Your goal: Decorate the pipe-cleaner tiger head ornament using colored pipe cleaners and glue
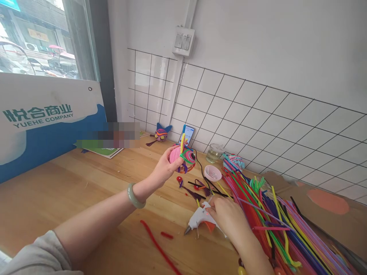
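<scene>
My left hand (166, 166) is raised over the wooden table (71, 183), fingers closed around a pink ball-shaped pipe-cleaner craft (183, 156) with coloured coils and a yellow stem. A pale green bangle (134, 195) sits on that wrist. My right hand (226, 215) rests low on the table with its fingers on the rear of a white hot glue gun (199, 218), whose nozzle points left. Whether the fingers wrap round the gun I cannot make out. A big pile of coloured pipe cleaners (275, 225) lies just right of that hand.
A red pipe cleaner (157, 244) and cut scraps (197, 189) lie on the table. A small pink bowl (212, 173), a glass jar (214, 152), a propped phone (187, 134) and a finished blue-eared craft (161, 133) stand near the tiled wall. Brown cardboard (323, 206) lies at right.
</scene>
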{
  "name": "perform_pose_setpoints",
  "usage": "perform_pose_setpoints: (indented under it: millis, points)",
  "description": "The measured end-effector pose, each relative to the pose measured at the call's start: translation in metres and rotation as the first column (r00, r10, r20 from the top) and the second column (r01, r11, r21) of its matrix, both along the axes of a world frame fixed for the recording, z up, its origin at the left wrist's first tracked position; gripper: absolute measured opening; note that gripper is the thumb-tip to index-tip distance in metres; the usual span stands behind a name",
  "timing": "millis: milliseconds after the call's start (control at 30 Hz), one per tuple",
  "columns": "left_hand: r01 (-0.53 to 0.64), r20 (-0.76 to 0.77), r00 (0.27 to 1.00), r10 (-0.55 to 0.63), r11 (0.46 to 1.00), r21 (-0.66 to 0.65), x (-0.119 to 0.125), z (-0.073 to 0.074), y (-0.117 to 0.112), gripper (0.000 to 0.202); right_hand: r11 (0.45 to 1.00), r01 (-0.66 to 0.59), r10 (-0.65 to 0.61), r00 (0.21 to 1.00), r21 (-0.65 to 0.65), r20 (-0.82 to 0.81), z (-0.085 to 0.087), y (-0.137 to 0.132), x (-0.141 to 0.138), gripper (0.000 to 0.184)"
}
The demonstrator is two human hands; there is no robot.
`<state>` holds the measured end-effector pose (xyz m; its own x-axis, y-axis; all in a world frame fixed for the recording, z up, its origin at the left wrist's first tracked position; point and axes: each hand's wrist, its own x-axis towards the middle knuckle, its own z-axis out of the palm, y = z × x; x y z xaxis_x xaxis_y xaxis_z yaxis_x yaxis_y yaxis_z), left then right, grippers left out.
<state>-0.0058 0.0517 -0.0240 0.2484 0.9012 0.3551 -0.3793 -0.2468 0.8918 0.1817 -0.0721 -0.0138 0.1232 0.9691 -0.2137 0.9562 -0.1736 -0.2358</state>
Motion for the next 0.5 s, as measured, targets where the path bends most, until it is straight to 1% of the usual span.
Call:
perform_pose_setpoints:
  millis: [67,133,200,233,267,300,367,400,467,500]
  points:
    - [-0.003,-0.003,1.000,0.003,1.000,0.006,0.000,0.000,0.000,0.075,0.994,-0.086,0.084,0.996,0.066,0.030,0.006,-0.011,-0.029,0.022]
    - [-0.004,-0.006,1.000,0.004,1.000,0.004,0.000,-0.001,0.000,0.076,0.976,-0.204,0.204,0.979,0.075,0.013,0.003,-0.022,-0.063,0.019]
    - [-0.002,-0.017,1.000,0.002,1.000,0.000,0.000,-0.003,0.001,0.078,0.948,-0.308,0.309,0.951,0.073,0.008,-0.009,-0.031,-0.096,0.010]
    - [0.002,-0.022,1.000,-0.002,1.000,-0.001,0.000,-0.003,0.001,0.079,0.901,-0.426,0.422,0.904,0.080,0.063,-0.018,-0.034,-0.110,0.009]
    - [0.008,-0.024,1.000,-0.008,1.000,0.000,0.001,-0.004,0.000,0.080,0.856,-0.510,0.498,0.857,0.086,0.131,-0.027,-0.036,-0.123,0.013]
    - [0.014,-0.026,1.000,-0.013,1.000,0.006,0.001,-0.005,0.000,0.079,0.841,-0.536,0.522,0.840,0.076,0.147,-0.035,-0.037,-0.132,0.018]
    - [0.026,-0.026,0.999,-0.026,0.999,0.029,0.001,-0.006,0.000,0.078,0.826,-0.561,0.546,0.821,0.057,0.168,-0.049,-0.038,-0.144,0.023]
    - [0.035,-0.028,0.999,-0.034,0.998,0.042,0.002,-0.006,0.000,0.078,0.822,-0.568,0.554,0.816,0.049,0.165,-0.053,-0.037,-0.146,0.024]
    - [0.050,-0.028,0.998,-0.048,0.996,0.069,0.001,-0.006,-0.001,0.077,0.811,-0.584,0.572,0.804,0.037,0.165,-0.053,-0.037,-0.144,0.026]
    - [0.055,-0.028,0.998,-0.053,0.995,0.081,0.001,-0.005,-0.001,0.077,0.804,-0.593,0.581,0.799,0.041,0.156,-0.049,-0.038,-0.139,0.027]
